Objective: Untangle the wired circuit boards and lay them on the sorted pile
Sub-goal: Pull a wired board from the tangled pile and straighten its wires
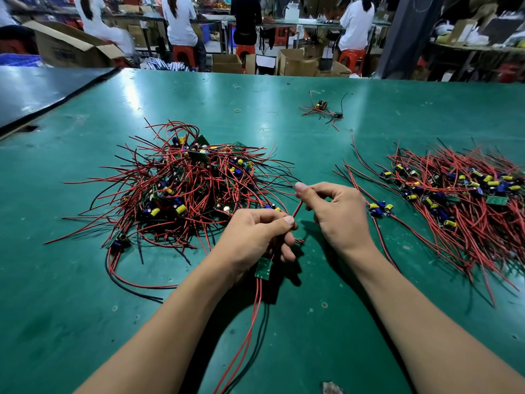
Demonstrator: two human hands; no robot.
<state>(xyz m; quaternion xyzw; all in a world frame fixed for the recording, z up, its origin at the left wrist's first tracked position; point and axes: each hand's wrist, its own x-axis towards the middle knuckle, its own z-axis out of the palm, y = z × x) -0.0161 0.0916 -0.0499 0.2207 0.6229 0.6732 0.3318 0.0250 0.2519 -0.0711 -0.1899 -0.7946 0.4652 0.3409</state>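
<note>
On the green table [255, 89], the left hand [252, 237] clutched a small green circuit board [262, 268] by its leads; the right hand [338, 214] pinched a thin red wire [297, 211]

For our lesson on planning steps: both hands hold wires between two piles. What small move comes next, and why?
Probably the right hand draws its pinched red wire rightward, clear of the tangled pile, while the left hand holds the wires of the green board: pile strands reach both hands, and the sorted pile lies rightward.
</note>
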